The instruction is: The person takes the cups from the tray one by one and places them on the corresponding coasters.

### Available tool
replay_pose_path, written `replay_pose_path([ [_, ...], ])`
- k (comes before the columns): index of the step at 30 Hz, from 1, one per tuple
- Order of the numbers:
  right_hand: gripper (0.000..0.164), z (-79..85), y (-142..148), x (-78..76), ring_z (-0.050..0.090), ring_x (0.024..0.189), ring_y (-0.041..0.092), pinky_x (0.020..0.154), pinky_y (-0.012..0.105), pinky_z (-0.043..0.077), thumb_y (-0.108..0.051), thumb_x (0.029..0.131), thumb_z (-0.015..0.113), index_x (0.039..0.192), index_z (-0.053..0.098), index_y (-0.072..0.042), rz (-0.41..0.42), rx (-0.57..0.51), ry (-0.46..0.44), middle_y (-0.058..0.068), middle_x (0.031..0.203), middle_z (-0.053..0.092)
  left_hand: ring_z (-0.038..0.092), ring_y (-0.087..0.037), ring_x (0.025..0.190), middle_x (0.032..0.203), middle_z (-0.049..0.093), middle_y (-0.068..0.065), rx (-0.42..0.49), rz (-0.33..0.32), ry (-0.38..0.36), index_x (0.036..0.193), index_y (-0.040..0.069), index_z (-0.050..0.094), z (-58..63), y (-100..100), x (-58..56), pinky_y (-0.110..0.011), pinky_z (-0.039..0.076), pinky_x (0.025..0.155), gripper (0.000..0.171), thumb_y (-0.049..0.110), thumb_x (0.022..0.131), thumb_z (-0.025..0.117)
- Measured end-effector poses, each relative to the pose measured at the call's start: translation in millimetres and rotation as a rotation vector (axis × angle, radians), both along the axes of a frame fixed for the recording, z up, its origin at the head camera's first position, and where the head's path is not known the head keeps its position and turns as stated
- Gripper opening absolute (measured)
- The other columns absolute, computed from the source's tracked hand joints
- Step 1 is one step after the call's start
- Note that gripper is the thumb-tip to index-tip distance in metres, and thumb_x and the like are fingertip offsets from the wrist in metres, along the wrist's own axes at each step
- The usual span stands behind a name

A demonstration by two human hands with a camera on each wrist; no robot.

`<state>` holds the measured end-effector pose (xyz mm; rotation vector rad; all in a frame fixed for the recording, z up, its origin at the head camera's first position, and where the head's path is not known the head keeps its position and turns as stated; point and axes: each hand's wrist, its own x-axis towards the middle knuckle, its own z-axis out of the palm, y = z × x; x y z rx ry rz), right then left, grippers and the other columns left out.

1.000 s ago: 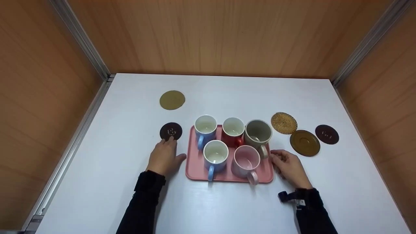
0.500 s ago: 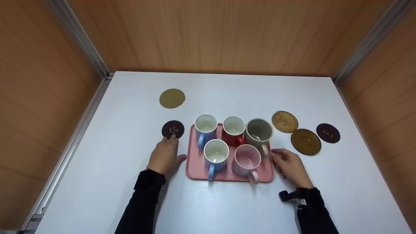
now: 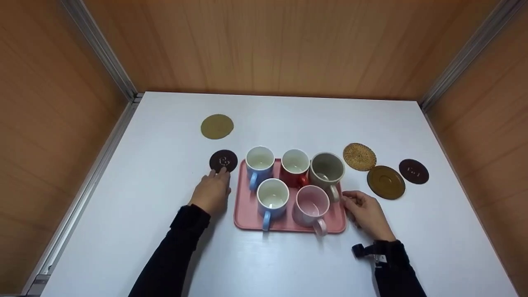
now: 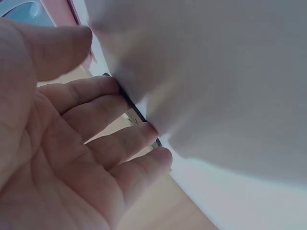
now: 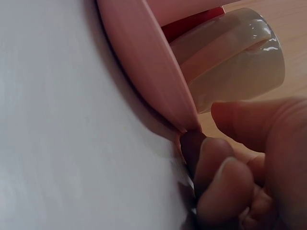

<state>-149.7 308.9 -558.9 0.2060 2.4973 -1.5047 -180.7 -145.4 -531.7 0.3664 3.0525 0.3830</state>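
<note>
- Brown, dark and round, the coaster [image 3: 223,160] lies flat on the white table [image 3: 264,264], just in front of the fingertips of the left hand [image 3: 210,194].
- Being round, it has no long axis to follow; the pink tray [image 3: 246,212] has one, and it runs from left to right before us.
- Seen from the left hand, the coaster lies forward, beside the far left corner of the tray, with a narrow gap between them.
- This left hand is the nearer one; the right hand [image 3: 368,214] is on the opposite side of the tray, well apart from the coaster.
- We see the left fingers [image 4: 122,146] nearly straight, with their tips touching the coaster's edge; the thumb stands free, so we see no pinch.
- The right hand has bent fingers, and one fingertip meets the tray's edge; we cannot tell if it grips.
- Compared with one second ago, the coaster is further forward and closer to the tray. The left thumb, which pointed to the tray, is now drawn in; the right hand keeps about its same place.
</note>
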Motion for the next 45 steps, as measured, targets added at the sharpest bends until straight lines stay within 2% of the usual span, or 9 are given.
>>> replay_pose_path([
  [3, 0.043, -0.7, -0.2, 0.4, 0.058, 0.062, 0.013, 0.049, 0.027, 0.048, -0.041, 0.104, 0.070, 0.134, 0.070, -0.010, 0.002, -0.002, 0.002, 0.005, 0.086, 0.067, 0.058, -0.058, 0.134, 0.150, 0.060, -0.031, -0.013, -0.037, 0.021, 0.133, -0.009, 0.063, 2.1, -0.6, -7.1, -0.071, 0.049, 0.110, 0.031, 0.005, 0.105, 0.057],
  [8, 0.042, -2.6, -0.5, 0.0, 0.058, 0.061, 0.014, 0.048, 0.027, 0.048, -0.040, 0.104, 0.070, 0.133, 0.070, -0.009, 0.007, -0.002, 0.009, 0.006, 0.089, 0.068, 0.060, -0.057, 0.133, 0.149, 0.061, -0.031, -0.070, -0.085, -0.036, 0.136, -0.009, 0.062, 8.4, -0.8, -20.1, -0.069, 0.050, 0.110, 0.035, -0.003, 0.107, 0.043],
  [16, 0.043, -3.0, -0.7, 0.6, 0.057, 0.061, 0.014, 0.048, 0.027, 0.047, -0.041, 0.104, 0.070, 0.135, 0.070, -0.010, 0.006, 0.011, 0.002, 0.007, 0.093, 0.069, 0.067, -0.055, 0.121, 0.143, 0.064, -0.031, -0.112, -0.129, -0.056, 0.138, -0.011, 0.062, 15.1, 5.6, -41.0, -0.064, 0.057, 0.101, 0.037, -0.003, 0.107, 0.044],
  [20, 0.043, -2.7, -1.3, 1.8, 0.057, 0.061, 0.014, 0.048, 0.027, 0.047, -0.040, 0.105, 0.069, 0.134, 0.070, -0.010, 0.001, 0.001, -0.001, 0.007, 0.092, 0.069, 0.070, -0.053, 0.117, 0.136, 0.068, -0.034, -0.120, -0.120, -0.073, 0.141, -0.013, 0.059, 17.7, 11.4, -48.1, -0.062, 0.058, 0.100, 0.038, 0.001, 0.109, 0.042],
  [24, 0.041, -3.1, -1.8, 1.6, 0.057, 0.061, 0.013, 0.048, 0.026, 0.046, -0.039, 0.104, 0.070, 0.133, 0.070, -0.009, 0.001, -0.028, 0.005, 0.005, 0.086, 0.067, 0.072, -0.052, 0.112, 0.128, 0.071, -0.035, -0.113, -0.090, -0.087, 0.142, -0.013, 0.059, 21.0, 15.6, -49.5, -0.061, 0.059, 0.097, 0.040, 0.004, 0.110, 0.043],
  [29, 0.041, -2.6, -1.3, 0.7, 0.056, 0.059, 0.012, 0.047, 0.026, 0.046, -0.038, 0.105, 0.069, 0.132, 0.070, -0.007, 0.000, -0.038, 0.018, 0.003, 0.081, 0.065, 0.073, -0.051, 0.108, 0.124, 0.072, -0.035, -0.107, -0.084, -0.065, 0.140, -0.013, 0.060, 16.9, 15.8, -51.7, -0.061, 0.060, 0.094, 0.039, 0.005, 0.109, 0.045],
  [40, 0.043, -2.1, 0.7, 1.5, 0.056, 0.060, 0.013, 0.047, 0.026, 0.046, -0.041, 0.104, 0.070, 0.134, 0.070, -0.009, 0.004, -0.032, 0.008, 0.005, 0.086, 0.068, 0.069, -0.053, 0.119, 0.135, 0.069, -0.033, -0.079, -0.087, -0.035, 0.139, -0.012, 0.061, 11.7, 16.6, -51.4, -0.061, 0.057, 0.102, 0.039, 0.005, 0.108, 0.045],
  [45, 0.044, -1.1, 0.5, 1.3, 0.057, 0.060, 0.013, 0.047, 0.027, 0.047, -0.041, 0.104, 0.070, 0.134, 0.070, -0.009, 0.002, -0.030, 0.015, 0.005, 0.085, 0.067, 0.068, -0.055, 0.121, 0.127, 0.070, -0.036, -0.049, -0.096, 0.012, 0.137, -0.014, 0.061, 10.9, 16.3, -47.7, -0.063, 0.057, 0.101, 0.037, 0.002, 0.106, 0.046],
])
